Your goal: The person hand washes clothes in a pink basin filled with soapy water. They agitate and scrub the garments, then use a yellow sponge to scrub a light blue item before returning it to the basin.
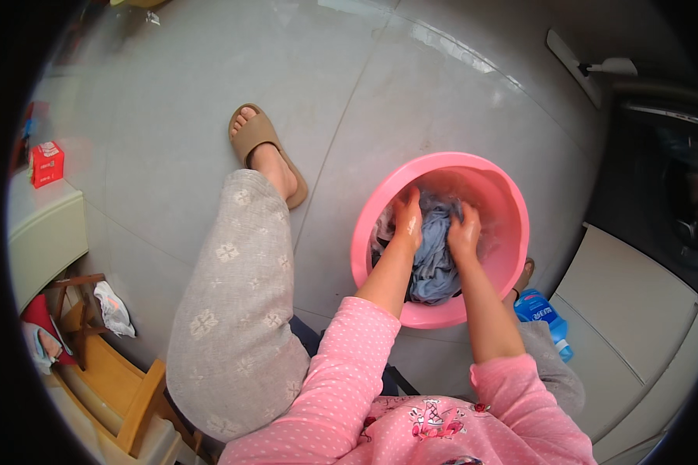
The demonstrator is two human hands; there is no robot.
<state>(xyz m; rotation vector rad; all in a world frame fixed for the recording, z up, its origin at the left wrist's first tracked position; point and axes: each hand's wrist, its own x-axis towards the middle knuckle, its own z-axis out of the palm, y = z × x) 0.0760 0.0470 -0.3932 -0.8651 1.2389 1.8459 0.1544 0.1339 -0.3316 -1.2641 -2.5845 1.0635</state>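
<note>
Wet blue-grey cloth [433, 256] lies bunched inside a pink plastic basin [515, 215] on the floor between my legs. At the cloth's left side is my left hand [408, 218], wet with a few suds on its back; its fingertips are hard to make out. My right hand [464, 231] grips the cloth's right edge with bent fingers. Darker and pale fabric shows at the basin's left inside, partly hidden by my left forearm. Some sudsy water surrounds the cloth.
A blue detergent bottle [540, 317] lies right of the basin, by beige cabinet fronts [622, 302]. A dark front-loading washing machine [645, 174] stands beyond. At left are a wooden chair [107, 378], a white shoe [114, 309] and a red box [47, 164]. Water wets the tiled floor [337, 75] far off.
</note>
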